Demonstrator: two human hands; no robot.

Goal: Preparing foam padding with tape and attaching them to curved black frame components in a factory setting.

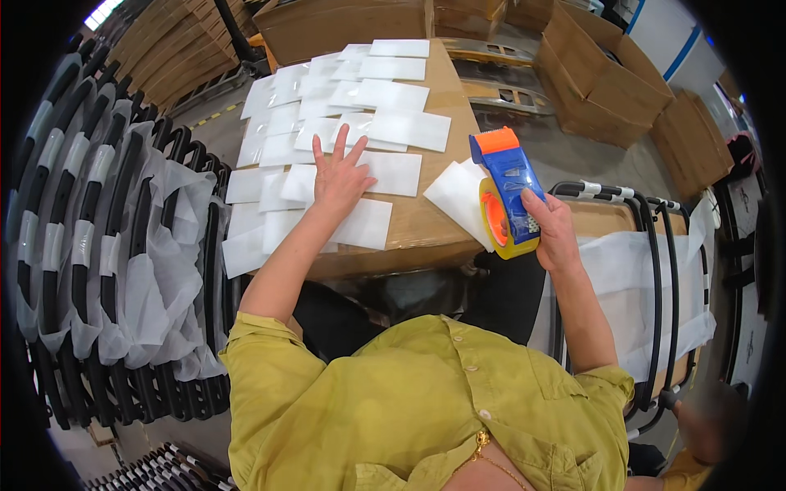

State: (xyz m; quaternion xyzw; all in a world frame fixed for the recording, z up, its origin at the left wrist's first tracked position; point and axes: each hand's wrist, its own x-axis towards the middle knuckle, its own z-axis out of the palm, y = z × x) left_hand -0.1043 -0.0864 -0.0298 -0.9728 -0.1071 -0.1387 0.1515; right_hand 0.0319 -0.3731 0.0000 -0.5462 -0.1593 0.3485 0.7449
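My left hand (pixel 339 176) lies flat with fingers spread on white foam sheets (pixel 391 131) that are laid out in overlapping rows on a brown cardboard surface (pixel 446 221). My right hand (pixel 551 231) grips a blue and orange tape dispenser (pixel 506 190) holding a yellow-rimmed roll of tape, held just off the right edge of the cardboard. A single white sheet (pixel 458 196) lies right beside the dispenser.
Rows of black curved frames wrapped in white foam (pixel 106 245) stand at my left. Another black frame on white wrap (pixel 647 270) lies at my right. Stacked cardboard boxes (pixel 606 78) stand at the back right. Someone's hand (pixel 708 425) shows at the lower right.
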